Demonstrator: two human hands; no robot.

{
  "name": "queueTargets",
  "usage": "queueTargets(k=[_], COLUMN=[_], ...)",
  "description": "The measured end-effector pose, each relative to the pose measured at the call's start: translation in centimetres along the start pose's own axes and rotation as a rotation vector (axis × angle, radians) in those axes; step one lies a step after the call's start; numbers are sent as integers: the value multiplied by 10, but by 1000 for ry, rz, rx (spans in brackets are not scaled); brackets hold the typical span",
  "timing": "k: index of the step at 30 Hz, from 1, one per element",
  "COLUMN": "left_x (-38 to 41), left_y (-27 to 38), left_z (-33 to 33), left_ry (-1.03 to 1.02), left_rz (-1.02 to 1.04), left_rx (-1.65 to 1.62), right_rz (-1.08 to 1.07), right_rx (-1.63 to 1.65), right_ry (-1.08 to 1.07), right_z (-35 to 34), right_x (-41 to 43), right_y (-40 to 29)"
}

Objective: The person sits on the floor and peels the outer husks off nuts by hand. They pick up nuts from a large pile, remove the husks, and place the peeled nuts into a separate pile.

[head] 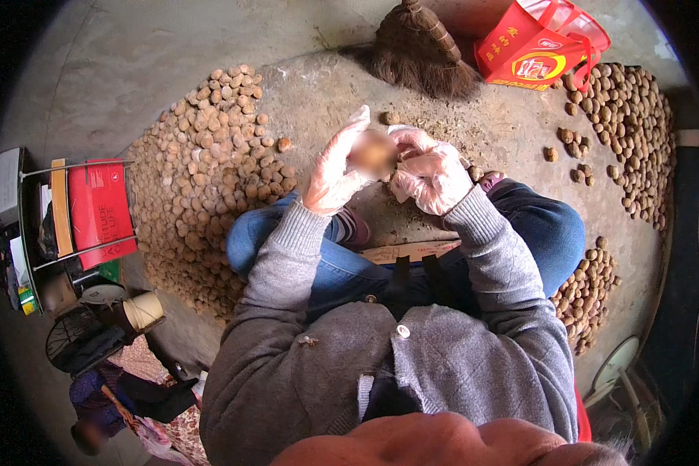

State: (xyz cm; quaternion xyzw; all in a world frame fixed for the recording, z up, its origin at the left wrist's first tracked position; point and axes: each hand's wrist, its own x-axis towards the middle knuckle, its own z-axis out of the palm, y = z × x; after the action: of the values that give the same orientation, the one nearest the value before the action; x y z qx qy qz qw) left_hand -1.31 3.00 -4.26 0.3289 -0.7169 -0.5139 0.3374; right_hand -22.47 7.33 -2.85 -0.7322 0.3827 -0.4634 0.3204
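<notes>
My left hand point(336, 163), in a thin clear plastic glove, is cupped around a round brownish-yellow piece point(374, 152), which is blurred. It looks like one of the tuber-like lumps lying about. My right hand point(430, 172), also gloved, is close against the right side of that piece with its fingers curled. Whether something small is inside those fingers is hidden. Beyond my hands a single round lump point(391, 118) lies on the concrete floor point(320, 87). Pale shavings point(442, 131) are scattered around it, and another lump point(476, 173) rests beside my right wrist.
A broad heap of paler lumps point(192, 175) spreads to my left. Darker lumps form a heap point(632, 134) at far right and a smaller pile point(588, 291) by my right knee. A bristle broom point(419, 52) and red bag point(530, 52) stand ahead. A rack point(76, 215) stands left.
</notes>
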Motion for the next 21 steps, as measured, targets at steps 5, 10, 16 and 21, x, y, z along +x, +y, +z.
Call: queueTargets(k=[5, 10, 16, 21], left_x=[0, 0, 1, -1], left_y=[3, 7, 3, 8], left_z=[-1, 2, 3, 6], left_ry=[33, -6, -21, -5], left_rz=[58, 33, 118, -151], left_rx=[117, 164, 235, -396], right_rz=[55, 2, -109, -41], right_rx=[-205, -300, -321, -288], right_ry=[29, 126, 205, 348], right_z=[7, 20, 17, 17], right_x=[-8, -8, -3, 0], right_y=[-2, 8, 4, 13])
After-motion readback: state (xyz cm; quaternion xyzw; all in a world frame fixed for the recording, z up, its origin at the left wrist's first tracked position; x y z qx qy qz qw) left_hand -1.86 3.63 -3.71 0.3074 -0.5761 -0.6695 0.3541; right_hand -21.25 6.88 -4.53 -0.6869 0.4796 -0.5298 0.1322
